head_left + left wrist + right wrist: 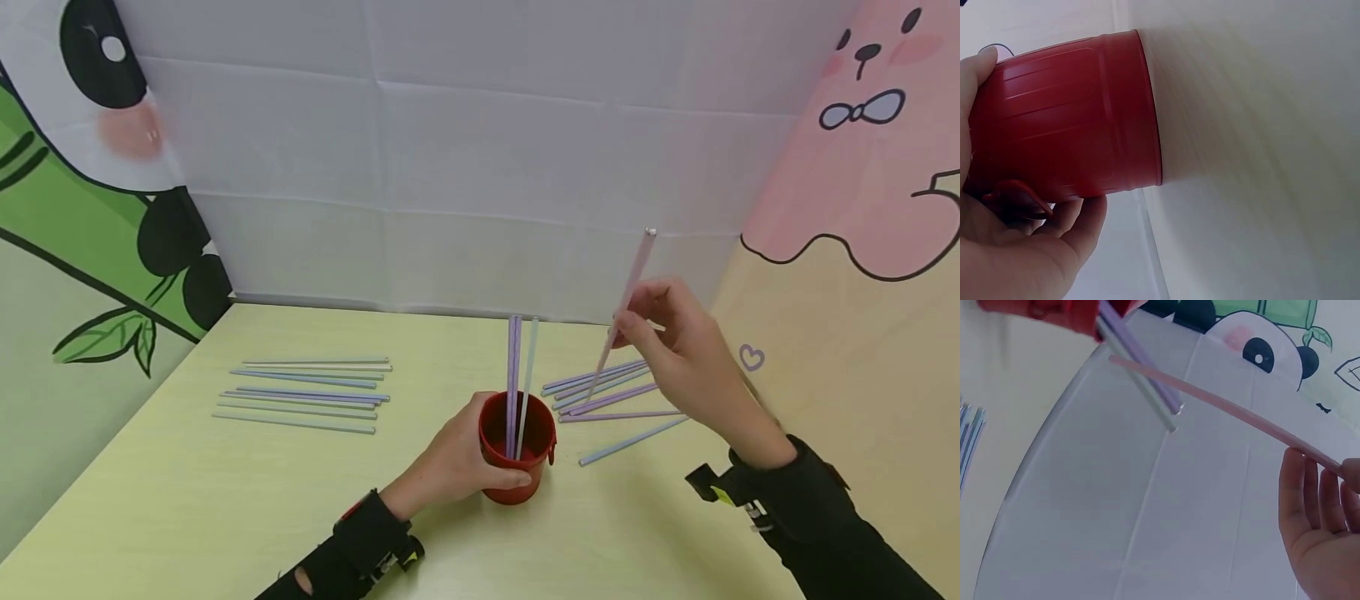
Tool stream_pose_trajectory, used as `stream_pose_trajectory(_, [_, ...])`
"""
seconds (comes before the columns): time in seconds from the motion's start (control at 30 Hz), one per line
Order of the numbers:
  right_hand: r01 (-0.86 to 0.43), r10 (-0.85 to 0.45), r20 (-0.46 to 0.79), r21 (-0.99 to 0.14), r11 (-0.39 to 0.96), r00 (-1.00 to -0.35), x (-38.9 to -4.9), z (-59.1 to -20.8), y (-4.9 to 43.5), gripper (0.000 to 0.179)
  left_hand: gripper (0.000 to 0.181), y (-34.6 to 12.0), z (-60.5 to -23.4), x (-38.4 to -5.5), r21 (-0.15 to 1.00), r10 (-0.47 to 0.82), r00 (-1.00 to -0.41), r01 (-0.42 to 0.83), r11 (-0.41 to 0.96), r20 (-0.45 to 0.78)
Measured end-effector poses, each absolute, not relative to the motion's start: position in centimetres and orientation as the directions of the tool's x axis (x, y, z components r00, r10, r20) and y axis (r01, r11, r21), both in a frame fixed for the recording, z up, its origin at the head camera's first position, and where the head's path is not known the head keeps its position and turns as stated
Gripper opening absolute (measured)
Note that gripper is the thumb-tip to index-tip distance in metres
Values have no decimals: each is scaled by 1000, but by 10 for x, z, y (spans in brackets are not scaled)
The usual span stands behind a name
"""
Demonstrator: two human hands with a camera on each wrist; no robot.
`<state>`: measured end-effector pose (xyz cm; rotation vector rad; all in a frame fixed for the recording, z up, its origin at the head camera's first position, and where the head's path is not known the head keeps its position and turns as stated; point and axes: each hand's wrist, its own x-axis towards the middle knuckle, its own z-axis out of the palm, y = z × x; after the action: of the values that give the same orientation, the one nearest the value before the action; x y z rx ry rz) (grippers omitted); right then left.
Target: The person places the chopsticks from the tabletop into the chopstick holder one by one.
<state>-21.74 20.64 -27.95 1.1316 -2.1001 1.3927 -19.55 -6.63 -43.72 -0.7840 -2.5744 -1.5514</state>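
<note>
My left hand (471, 454) grips a small red metal bucket (501, 487) round its side, thumb in front; the bucket stands nearly upright. Two purple straws (513, 375) and a pale bluish one (528, 358) lean inside it, tops sticking out above the rim. In the left wrist view the fingers curl under the bucket (1066, 119) beside its handle lug. Up to the right, my right hand (675, 358) pinches a pink straw (637, 262) between thumb and fingers. It slants, with its lower end over the right-hand straws (607, 383).
Several blue, purple and pale straws (303, 396) lie in rows at the left of the light yellow table (247, 500). A white cloth wall (487, 167) rises behind the table's back edge. Cartoon-printed panels (847, 192) flank it.
</note>
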Motion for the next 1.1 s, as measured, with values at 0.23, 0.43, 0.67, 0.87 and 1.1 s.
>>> stream_pose_trajectory(0.23, [-731,-412,646,-678,77,-643,-217,-272,171,18,93,-67,-437,-196,825,396,-881,415,385,258])
stream_pose_trajectory(0.43, [-689,-424,595,-718,101,-682,-211,-276,152,15,93,-67,-438,-196,835,399,-881,407,370,253])
stream_pose_trajectory(0.67, [-613,-409,520,-779,132,-750,-214,-292,146,14,92,-66,-438,-197,838,405,-878,409,361,255])
stream_pose_trajectory(0.87, [-550,-405,456,-821,154,-793,-226,-318,147,16,93,-65,-438,-198,833,409,-870,428,352,274])
stream_pose_trajectory(1.1, [-501,-404,397,-843,196,-824,-238,-348,147,16,93,-65,-437,-197,834,407,-873,422,354,269])
